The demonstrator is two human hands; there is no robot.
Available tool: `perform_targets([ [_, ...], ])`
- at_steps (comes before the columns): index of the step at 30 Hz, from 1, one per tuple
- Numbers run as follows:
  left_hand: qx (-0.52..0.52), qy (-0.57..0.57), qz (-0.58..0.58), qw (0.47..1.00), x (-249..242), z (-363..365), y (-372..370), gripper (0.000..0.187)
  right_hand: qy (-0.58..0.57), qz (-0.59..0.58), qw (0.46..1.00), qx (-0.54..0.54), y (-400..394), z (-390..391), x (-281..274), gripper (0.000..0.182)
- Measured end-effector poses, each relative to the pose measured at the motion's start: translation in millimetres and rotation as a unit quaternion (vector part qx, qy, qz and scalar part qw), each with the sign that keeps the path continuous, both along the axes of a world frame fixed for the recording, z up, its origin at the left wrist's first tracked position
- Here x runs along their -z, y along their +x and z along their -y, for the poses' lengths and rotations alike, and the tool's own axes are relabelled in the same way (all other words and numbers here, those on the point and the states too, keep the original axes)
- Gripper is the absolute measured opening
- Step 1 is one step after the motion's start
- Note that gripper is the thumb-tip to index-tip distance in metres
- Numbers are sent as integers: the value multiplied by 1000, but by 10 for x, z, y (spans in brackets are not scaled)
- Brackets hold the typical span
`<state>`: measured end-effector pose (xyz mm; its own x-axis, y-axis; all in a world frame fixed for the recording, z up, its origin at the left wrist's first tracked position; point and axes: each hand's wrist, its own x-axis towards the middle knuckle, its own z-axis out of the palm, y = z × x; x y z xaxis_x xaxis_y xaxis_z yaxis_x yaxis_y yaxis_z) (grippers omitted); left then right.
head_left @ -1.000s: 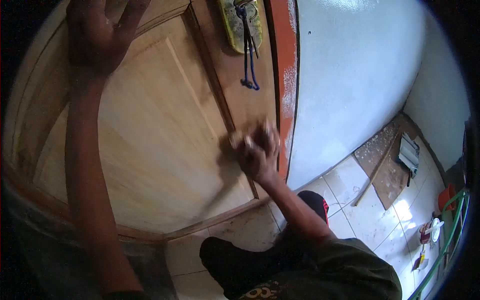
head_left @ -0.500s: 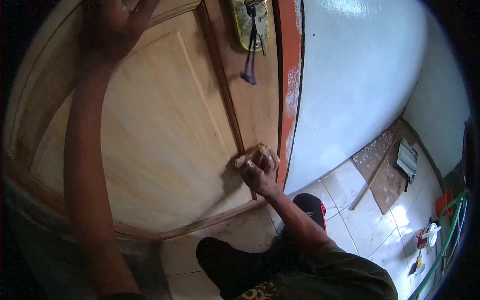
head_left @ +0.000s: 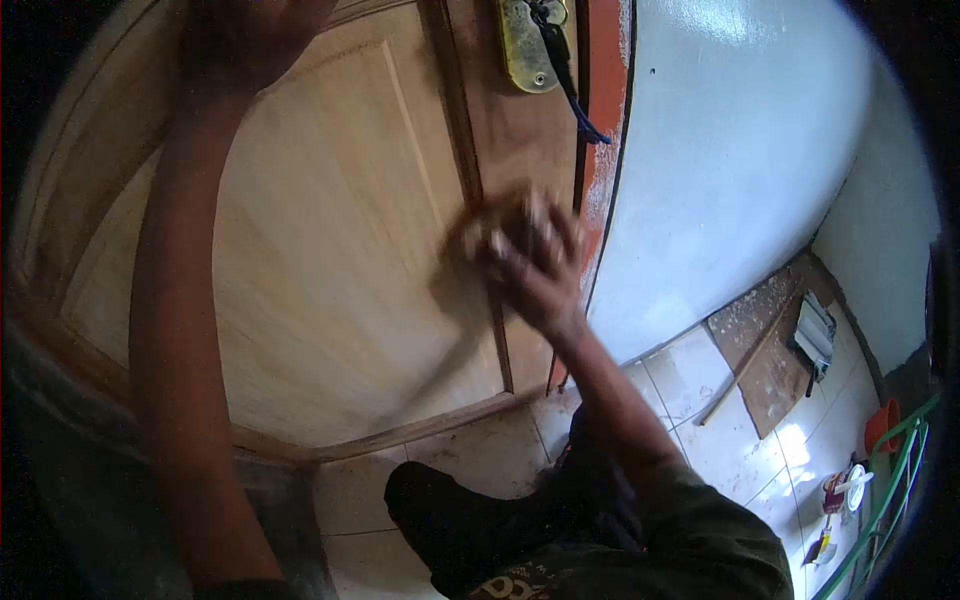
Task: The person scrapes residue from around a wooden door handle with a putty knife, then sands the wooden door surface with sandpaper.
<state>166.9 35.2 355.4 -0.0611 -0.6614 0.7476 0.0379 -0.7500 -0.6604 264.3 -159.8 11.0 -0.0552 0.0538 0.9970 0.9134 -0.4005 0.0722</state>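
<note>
A wooden door (head_left: 330, 230) with raised panels and darker mouldings fills the left and middle of the view. My right hand (head_left: 530, 260) presses a brown pad (head_left: 480, 225), blurred by motion, on the door's right stile beside the moulding. My left hand (head_left: 255, 40) is high at the upper left, against the door; its fingers are cut off by the frame edge. Above my right hand is a worn brass lock plate (head_left: 530, 50), with keys and a dark cord (head_left: 575, 95) hanging from it.
A red-brown door frame (head_left: 603, 130) borders a pale blue wall (head_left: 730, 180). At right on the tiled floor lie cardboard (head_left: 765, 385), a stick (head_left: 745, 370) and a metal tray (head_left: 815, 330). Beyond are a red container (head_left: 882, 425), a tub (head_left: 835, 492), a brush (head_left: 822, 545) and green railing (head_left: 885, 510).
My right hand has moved up the stile with the pad. The hanging cord has swung to the right. My left hand has shifted slightly up and right in the view.
</note>
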Motion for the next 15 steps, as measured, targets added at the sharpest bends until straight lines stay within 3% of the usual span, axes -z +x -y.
perform_targets([
  [2, 27, 6, 1, 1000, -17, -37, 33, 54, 5, 20, 1000, 12, 62, 90, -795, 49],
  [4, 20, 8, -18, 1000, -49, -14, -1, 54, -63, 65, 995, 36, 167, 194, -694, 48],
  [6, 29, 4, -14, 999, -57, -34, -30, 53, -134, 142, 981, -11, 205, 321, -558, 47],
  [9, 51, 0, -11, 999, -15, 1, 3, 52, -333, 131, 932, -63, 136, 484, -215, 49],
  [10, 42, 1, -9, 999, -6, 19, -18, 52, -371, 160, 911, -81, 155, 485, -452, 56],
  [13, 24, 18, 36, 999, -26, -49, 32, 53, -342, 244, 907, 6, 163, 527, -1255, 58],
  [15, 21, 29, 52, 998, -5, -89, 92, 54, -334, 204, 920, 9, 112, 544, -1170, 56],
])
